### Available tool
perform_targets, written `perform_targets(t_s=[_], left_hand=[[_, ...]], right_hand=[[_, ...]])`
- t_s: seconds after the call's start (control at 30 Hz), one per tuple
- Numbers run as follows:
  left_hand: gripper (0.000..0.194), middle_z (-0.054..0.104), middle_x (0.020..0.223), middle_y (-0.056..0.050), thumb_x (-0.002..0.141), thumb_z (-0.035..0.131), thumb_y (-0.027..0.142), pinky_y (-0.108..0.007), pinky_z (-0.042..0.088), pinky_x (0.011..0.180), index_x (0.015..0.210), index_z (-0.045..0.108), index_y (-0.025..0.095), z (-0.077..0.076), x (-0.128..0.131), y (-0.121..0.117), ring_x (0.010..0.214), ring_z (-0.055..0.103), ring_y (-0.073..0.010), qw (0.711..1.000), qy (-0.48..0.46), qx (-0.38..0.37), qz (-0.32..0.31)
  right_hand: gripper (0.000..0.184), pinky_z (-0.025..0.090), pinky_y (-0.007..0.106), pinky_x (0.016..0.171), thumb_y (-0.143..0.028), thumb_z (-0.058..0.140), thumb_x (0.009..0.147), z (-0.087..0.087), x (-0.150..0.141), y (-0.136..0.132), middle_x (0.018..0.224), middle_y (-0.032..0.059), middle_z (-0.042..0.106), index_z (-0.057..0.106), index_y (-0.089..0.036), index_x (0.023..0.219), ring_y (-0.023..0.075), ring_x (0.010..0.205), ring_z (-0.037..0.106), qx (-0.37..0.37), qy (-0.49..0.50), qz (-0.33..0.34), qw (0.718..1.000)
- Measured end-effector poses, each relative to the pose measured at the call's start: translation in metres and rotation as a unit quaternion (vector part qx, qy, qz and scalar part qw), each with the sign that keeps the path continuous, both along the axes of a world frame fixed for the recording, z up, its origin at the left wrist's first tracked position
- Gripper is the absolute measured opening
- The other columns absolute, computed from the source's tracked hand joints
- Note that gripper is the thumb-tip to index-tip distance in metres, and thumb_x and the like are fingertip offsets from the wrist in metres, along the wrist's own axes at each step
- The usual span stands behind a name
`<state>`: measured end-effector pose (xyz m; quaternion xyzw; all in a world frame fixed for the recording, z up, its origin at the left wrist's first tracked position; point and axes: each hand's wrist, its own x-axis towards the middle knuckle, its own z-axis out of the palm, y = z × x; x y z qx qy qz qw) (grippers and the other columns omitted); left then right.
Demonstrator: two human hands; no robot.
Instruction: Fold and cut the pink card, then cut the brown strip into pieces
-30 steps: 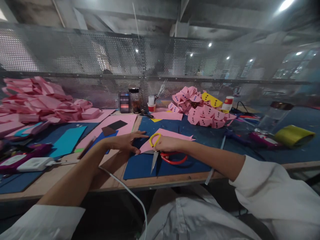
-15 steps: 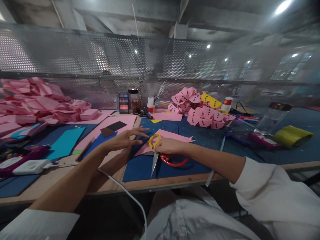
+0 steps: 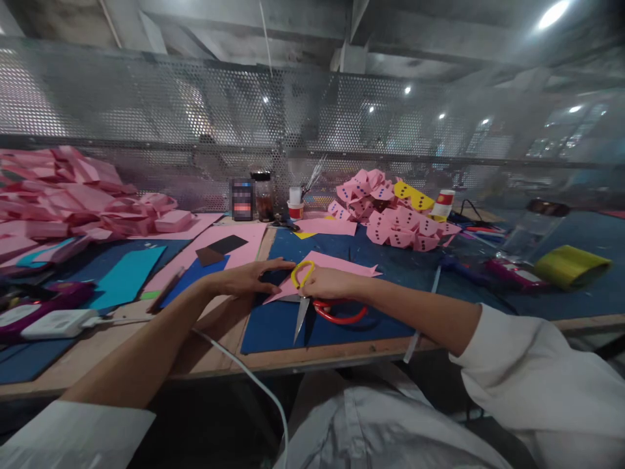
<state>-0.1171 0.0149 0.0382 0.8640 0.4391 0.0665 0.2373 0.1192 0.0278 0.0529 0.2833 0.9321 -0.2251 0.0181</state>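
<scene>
My right hand point(image 3: 326, 284) is closed around a pair of scissors, over a pink sheet point(image 3: 342, 266) on the blue mat point(image 3: 273, 332). The scissors have a yellow loop point(image 3: 303, 275) and a red loop point(image 3: 342, 317); their blade point(image 3: 301, 319) points toward me. My left hand point(image 3: 247, 278) reaches in from the left, thumb and forefinger apart at the sheet's left end. Whether its fingertips touch the paper I cannot tell. The right fingertips are hidden behind the yellow loop and the hand.
Folded pink pieces point(image 3: 63, 189) are heaped at the left; dotted pink pieces point(image 3: 390, 212) are piled behind the mat. A lidded jar point(image 3: 264, 198) and a phone point(image 3: 242, 200) stand at the back. A white cable point(image 3: 249, 374) hangs over the front edge.
My left hand has lowered slightly, its fingers coming down and closer to the pink sheet's left end. My right hand and the scissors have hardly moved.
</scene>
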Motion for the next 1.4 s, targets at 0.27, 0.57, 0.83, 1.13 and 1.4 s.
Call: perform_targets(t_s=[0.27,0.57,0.83,1.13,1.4], left_hand=[[0.075,0.033,0.155,-0.002,0.082,0.059,0.059,-0.040,0.020,0.115,0.147,0.032,0.033,-0.001,-0.001,0.003,0.141,0.029,-0.0281,1.000,-0.013,0.004,-0.013],[0.077,0.026,0.157,-0.002,0.081,0.060,0.057,-0.041,0.016,0.116,0.148,0.029,0.033,0.006,0.002,-0.003,0.143,0.023,-0.0276,1.000,0.000,-0.017,-0.003],[0.080,0.023,0.158,-0.005,0.080,0.059,0.061,-0.044,0.018,0.115,0.148,0.029,0.033,0.008,0.002,-0.005,0.143,0.022,-0.0304,1.000,0.016,-0.011,-0.004],[0.082,0.019,0.159,-0.005,0.079,0.060,0.063,-0.042,0.018,0.115,0.148,0.028,0.034,0.007,0.001,-0.003,0.144,0.020,-0.0300,1.000,0.021,-0.016,-0.004],[0.082,0.016,0.159,-0.006,0.078,0.062,0.061,-0.043,0.017,0.116,0.148,0.029,0.033,0.011,0.004,-0.006,0.145,0.018,-0.0301,0.999,0.017,-0.031,0.014]], right_hand=[[0.021,0.027,0.022,0.054,-0.012,0.046,0.080,0.003,0.001,-0.009,0.057,-0.0036,0.042,0.049,-0.015,0.059,0.0091,0.056,0.034,-0.025,0.011,-0.005,1.000],[0.024,0.029,0.020,0.055,-0.008,0.050,0.072,-0.003,0.001,0.002,0.052,-0.0048,0.039,0.042,-0.015,0.050,0.0084,0.055,0.036,-0.066,0.026,0.023,0.997],[0.021,0.029,0.019,0.052,-0.012,0.049,0.074,-0.009,0.002,0.003,0.051,-0.0049,0.040,0.044,-0.016,0.054,0.0079,0.053,0.036,-0.097,0.056,0.004,0.994],[0.017,0.028,0.019,0.048,-0.011,0.049,0.072,-0.009,0.001,0.001,0.051,-0.0054,0.041,0.043,-0.016,0.057,0.0070,0.049,0.036,-0.128,0.068,-0.029,0.989],[0.014,0.023,0.020,0.045,-0.018,0.049,0.075,-0.016,-0.002,0.006,0.052,-0.0070,0.037,0.042,-0.017,0.063,0.0065,0.046,0.032,-0.131,0.079,-0.046,0.987]])
